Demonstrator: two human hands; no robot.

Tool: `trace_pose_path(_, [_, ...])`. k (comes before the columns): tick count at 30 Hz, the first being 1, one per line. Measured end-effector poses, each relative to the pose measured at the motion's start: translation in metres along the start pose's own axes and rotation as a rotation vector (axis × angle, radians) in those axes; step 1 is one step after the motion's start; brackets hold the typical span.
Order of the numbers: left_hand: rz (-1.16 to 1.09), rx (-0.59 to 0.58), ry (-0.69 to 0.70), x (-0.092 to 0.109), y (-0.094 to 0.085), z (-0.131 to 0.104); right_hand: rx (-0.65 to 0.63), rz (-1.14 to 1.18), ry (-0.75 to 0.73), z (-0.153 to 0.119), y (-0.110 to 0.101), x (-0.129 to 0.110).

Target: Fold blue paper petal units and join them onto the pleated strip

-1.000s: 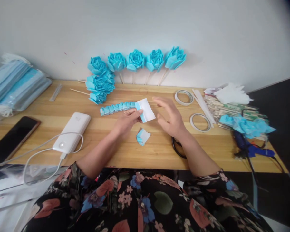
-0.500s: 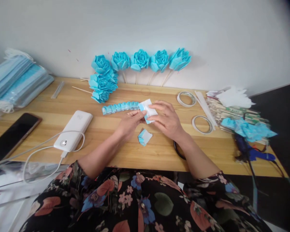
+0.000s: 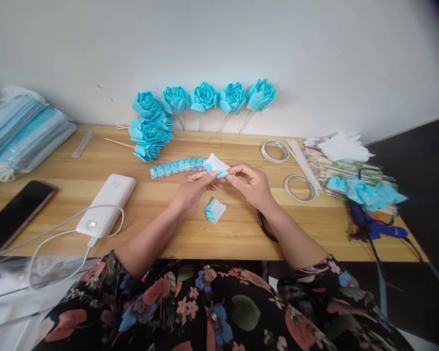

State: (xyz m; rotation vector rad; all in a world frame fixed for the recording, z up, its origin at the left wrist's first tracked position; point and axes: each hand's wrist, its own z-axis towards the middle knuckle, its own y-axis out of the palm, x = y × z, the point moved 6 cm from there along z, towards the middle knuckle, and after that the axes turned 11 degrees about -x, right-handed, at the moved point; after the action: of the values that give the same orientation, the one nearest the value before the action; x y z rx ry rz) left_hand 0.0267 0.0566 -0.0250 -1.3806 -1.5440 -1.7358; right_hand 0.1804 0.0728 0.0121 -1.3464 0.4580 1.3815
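Note:
A small blue and white piece of sheet (image 3: 217, 165) is held between both hands over the middle of the table, its lower edge folded. My left hand (image 3: 194, 189) pinches its lower left side, and my right hand (image 3: 251, 183) pinches the lower right corner. Just beyond my left hand lies a row of folded blue pieces (image 3: 177, 167). One loose folded blue and white piece (image 3: 215, 210) rests on the wood below my hands.
Blue flowers on sticks (image 3: 204, 97) stand along the wall. Tape rolls (image 3: 300, 188), sticks and a blue glue gun (image 3: 380, 229) are on the right. A power bank (image 3: 106, 204), phone (image 3: 18, 214) and bagged masks (image 3: 25, 129) lie left.
The piece in my hands has its lower edge folded up now. My right fingers have moved down from its upper side to its lower right corner. The view has shifted slightly.

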Motion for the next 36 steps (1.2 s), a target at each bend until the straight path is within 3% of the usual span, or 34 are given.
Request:
trace_pose_path(9, [-0.006,0.017,-0.013,-0.0016,0.0007,-0.0005,0.017,0.092,0.12,-0.0001,0.0003,0.0078])
trace_pose_path(25, [0.181,0.017,0.046,0.0011,-0.0024,-0.0015,0.046,0.101,0.132,-0.0002,-0.0009,0.0069])
trace_pose_path(36, [0.288,0.121,0.052,0.0067,-0.0042,-0.0026,0.023,0.137,0.139,-0.0008,0.0013,0.0056])
